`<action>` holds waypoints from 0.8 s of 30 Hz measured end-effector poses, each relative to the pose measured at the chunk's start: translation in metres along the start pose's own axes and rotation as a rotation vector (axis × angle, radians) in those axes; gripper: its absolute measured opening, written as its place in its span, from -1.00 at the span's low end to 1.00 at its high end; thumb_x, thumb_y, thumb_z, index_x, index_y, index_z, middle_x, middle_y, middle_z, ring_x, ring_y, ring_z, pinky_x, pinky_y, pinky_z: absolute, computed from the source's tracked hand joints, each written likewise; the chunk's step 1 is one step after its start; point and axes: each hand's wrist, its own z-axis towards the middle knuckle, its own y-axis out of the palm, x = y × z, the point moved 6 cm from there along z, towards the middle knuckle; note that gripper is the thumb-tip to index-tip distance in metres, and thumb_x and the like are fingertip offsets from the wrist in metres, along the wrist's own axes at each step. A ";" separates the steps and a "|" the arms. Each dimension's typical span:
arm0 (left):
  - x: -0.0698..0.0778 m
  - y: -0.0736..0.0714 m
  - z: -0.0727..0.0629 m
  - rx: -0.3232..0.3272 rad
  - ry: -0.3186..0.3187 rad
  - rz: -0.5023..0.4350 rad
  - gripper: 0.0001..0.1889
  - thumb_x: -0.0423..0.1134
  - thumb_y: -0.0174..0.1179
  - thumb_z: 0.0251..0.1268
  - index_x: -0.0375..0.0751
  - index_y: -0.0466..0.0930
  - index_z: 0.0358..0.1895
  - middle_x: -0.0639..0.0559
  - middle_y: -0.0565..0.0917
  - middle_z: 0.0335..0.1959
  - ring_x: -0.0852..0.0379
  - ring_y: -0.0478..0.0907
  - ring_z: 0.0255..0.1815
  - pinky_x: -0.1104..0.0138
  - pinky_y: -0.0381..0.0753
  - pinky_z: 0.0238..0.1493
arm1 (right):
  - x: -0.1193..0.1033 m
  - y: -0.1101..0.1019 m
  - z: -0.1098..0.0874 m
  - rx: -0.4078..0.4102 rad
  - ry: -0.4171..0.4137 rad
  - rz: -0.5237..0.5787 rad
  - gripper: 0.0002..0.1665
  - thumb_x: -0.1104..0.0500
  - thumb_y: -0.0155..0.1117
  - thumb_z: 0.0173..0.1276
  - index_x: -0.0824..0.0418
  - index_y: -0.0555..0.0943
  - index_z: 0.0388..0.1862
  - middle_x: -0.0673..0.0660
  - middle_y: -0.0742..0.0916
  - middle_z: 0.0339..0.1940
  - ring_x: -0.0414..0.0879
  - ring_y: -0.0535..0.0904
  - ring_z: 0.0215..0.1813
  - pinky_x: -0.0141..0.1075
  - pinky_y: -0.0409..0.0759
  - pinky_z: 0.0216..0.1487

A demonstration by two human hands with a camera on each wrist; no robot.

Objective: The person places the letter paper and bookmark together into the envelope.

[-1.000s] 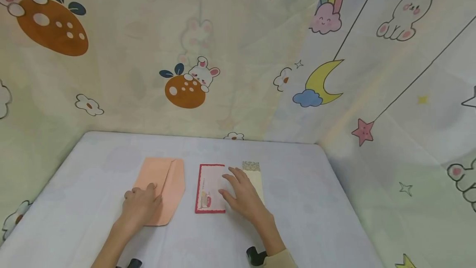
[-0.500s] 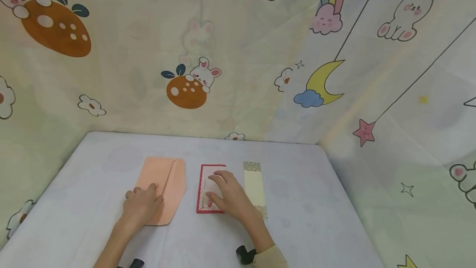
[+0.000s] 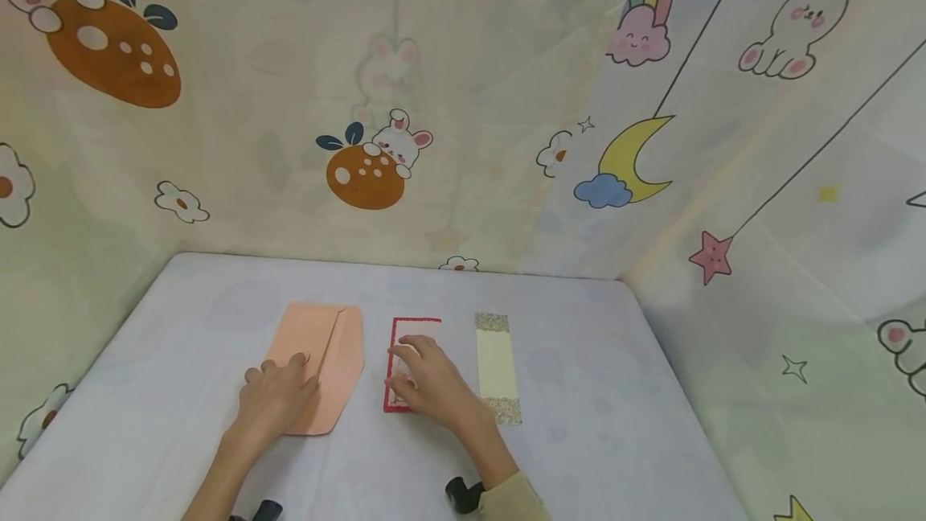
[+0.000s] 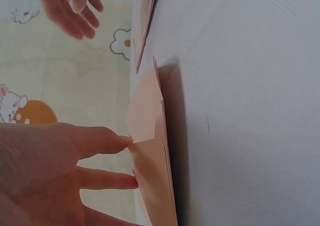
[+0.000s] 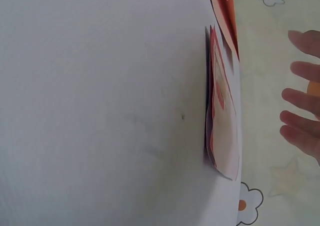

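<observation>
On the white-covered table a peach envelope (image 3: pixel 311 328) lies at left, its flap seam running along the right side. My left hand (image 3: pixel 273 400) rests on it; in the left wrist view the straight fingertips touch the paper of the envelope (image 4: pixel 145 106). A pale pink folded card with a red border (image 3: pixel 419 327) lies to the envelope's right. Over it hovers my right hand (image 3: pixel 430 380), fingers spread and holding nothing, hiding much of the card. The right wrist view shows the card (image 5: pixel 226 131) as several layers, apart from the right hand (image 5: pixel 305 93).
A cream strip with speckled glittery ends (image 3: pixel 496 364) lies right of the card. Behind the table (image 3: pixel 579 360) hangs a printed cloth (image 3: pixel 470 143) with rabbits, oranges and a moon. Black wrist devices (image 3: pixel 463 495) show near the front edge.
My right hand has moved left, from between the card and the strip to over the card, uncovering the strip. The left hand stays on the envelope.
</observation>
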 end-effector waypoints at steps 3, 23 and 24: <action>0.001 0.000 0.000 -0.017 0.011 0.007 -0.53 -0.19 0.20 0.42 -0.51 0.52 0.21 -0.54 0.57 -0.33 -0.26 0.40 -0.44 0.11 0.38 -0.49 | -0.004 0.008 0.002 -0.015 0.000 -0.015 -0.52 0.01 0.42 0.40 0.10 0.61 0.24 0.11 0.65 0.31 -0.05 0.54 0.37 -0.24 0.55 0.35; -0.002 0.000 0.002 -0.031 -0.014 0.024 -0.51 -0.16 0.21 0.42 -0.47 0.51 0.24 -0.54 0.58 -0.26 -0.33 0.44 -0.36 0.04 0.43 -0.43 | -0.034 0.038 0.027 -0.173 -0.075 -0.051 -0.52 0.02 0.40 0.44 0.11 0.59 0.27 0.09 0.63 0.34 -0.11 0.53 0.41 -0.35 0.51 0.35; -0.001 0.000 0.002 -0.027 -0.008 0.029 -0.51 -0.16 0.22 0.42 -0.47 0.51 0.23 -0.54 0.58 -0.27 -0.34 0.45 -0.36 0.04 0.44 -0.43 | -0.035 0.039 0.028 -0.179 -0.076 -0.051 -0.52 0.02 0.40 0.44 0.11 0.60 0.26 0.09 0.63 0.34 -0.11 0.53 0.41 -0.35 0.51 0.36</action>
